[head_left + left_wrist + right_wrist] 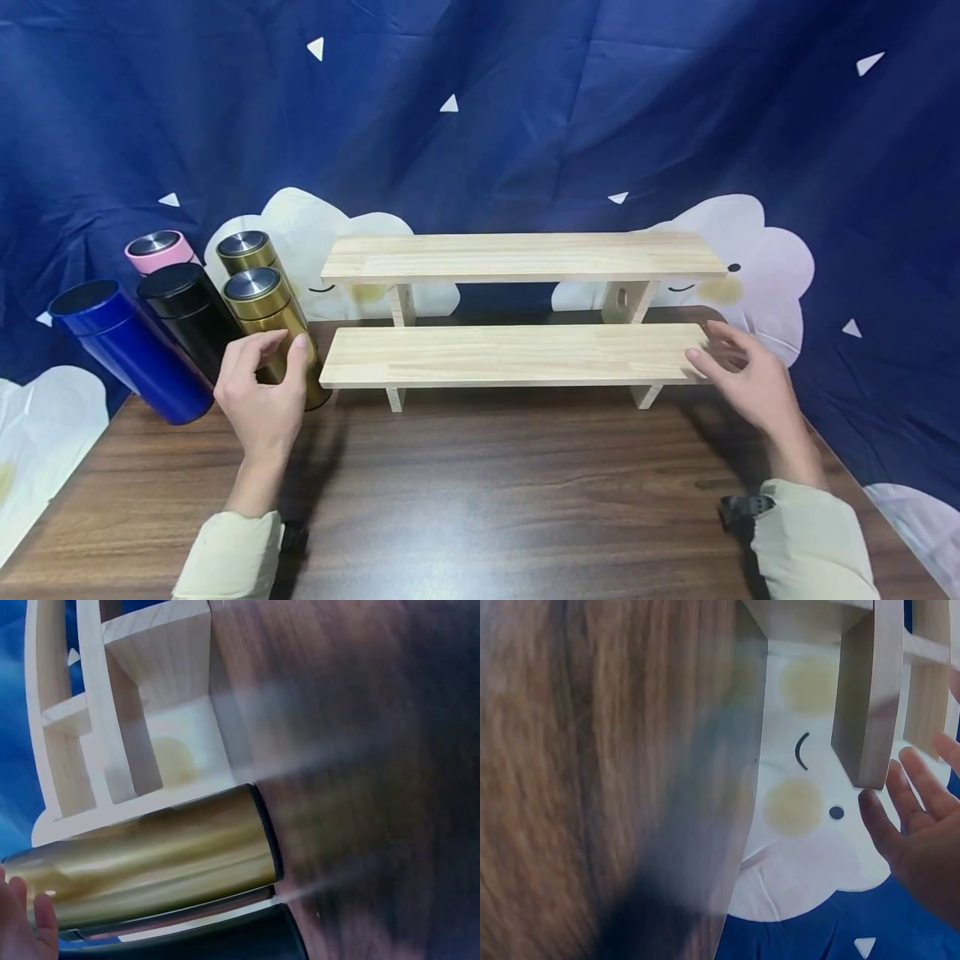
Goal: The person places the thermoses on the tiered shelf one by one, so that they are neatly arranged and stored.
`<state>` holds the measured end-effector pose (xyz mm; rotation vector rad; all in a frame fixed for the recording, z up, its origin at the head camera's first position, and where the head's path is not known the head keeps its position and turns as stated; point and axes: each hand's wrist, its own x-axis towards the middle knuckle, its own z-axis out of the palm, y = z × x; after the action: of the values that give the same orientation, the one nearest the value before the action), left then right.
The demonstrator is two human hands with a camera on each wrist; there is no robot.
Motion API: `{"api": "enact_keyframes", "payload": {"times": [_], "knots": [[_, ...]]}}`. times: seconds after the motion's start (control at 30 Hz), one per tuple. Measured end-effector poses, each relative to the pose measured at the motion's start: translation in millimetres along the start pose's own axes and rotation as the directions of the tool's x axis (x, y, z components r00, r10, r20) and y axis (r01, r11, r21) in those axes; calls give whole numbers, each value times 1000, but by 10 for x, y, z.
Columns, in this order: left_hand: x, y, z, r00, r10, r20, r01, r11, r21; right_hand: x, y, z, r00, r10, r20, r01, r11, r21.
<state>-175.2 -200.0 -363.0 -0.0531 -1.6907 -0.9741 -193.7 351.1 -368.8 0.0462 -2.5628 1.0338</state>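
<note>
A two-tier pale wooden shelf [517, 356] stands on the table, its lower board in front of and below the upper one. My right hand [752, 375] is at the lower board's right end, fingers apart and loosely bent. In the right wrist view the thumb tip lies right at the board's corner [870, 776]; whether it touches, I cannot tell. My left hand [264, 387] hovers in front of the nearer gold flask [277, 321], fingers loosely bent with a gap to the thumb. The left wrist view shows the fingertips [45, 911] beside the gold flask's [165, 859] top end.
Close around the gold flask stand a second gold flask [246, 250], a black flask [191, 312], a blue flask [135, 354] and a pink flask [161, 252]. The brown wooden table [510, 483] extends toward me. Behind it hangs a blue curtain [525, 125] with white clouds.
</note>
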Motion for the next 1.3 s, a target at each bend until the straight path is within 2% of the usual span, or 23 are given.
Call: {"api": "enact_keyframes", "payload": {"times": [0.13, 0.2, 0.33, 0.47, 0.57, 0.73, 0.93, 1.07, 1.17, 1.3], "knots": [[32, 198, -22, 999, -38, -36, 37, 999, -21, 1, 83, -70, 999, 47, -13, -47, 999, 9], [42, 232, -32, 997, -67, -43, 67, 998, -14, 0, 131, -95, 998, 54, -20, -54, 998, 26], [32, 88, -37, 990, -131, -54, 133, 991, 28, -12, 216, -115, 998, 58, -31, -55, 996, 71], [8, -96, -38, 979, -200, -38, 203, 977, 67, -47, 271, -127, 994, 98, -41, -94, 991, 98], [8, -158, -44, 965, -261, -17, 261, 963, 64, -77, 298, -125, 989, 142, -41, -137, 984, 113], [30, -167, -48, 943, -332, 14, 331, 942, 59, -112, 323, -98, 981, 192, -29, -184, 968, 167], [63, -173, -58, 902, -429, 55, 426, 903, 56, -117, 360, -102, 982, 188, -2, -183, 961, 206], [68, -178, -60, 878, -470, 89, 466, 882, 62, -115, 399, -97, 984, 177, 7, -174, 959, 224], [62, -189, -54, 868, -484, 109, 481, 875, 59, -116, 415, -88, 986, 167, 8, -165, 960, 226], [53, -219, -46, 864, -491, 116, 487, 871, 61, -119, 417, -82, 987, 162, 16, -162, 964, 213]]}}
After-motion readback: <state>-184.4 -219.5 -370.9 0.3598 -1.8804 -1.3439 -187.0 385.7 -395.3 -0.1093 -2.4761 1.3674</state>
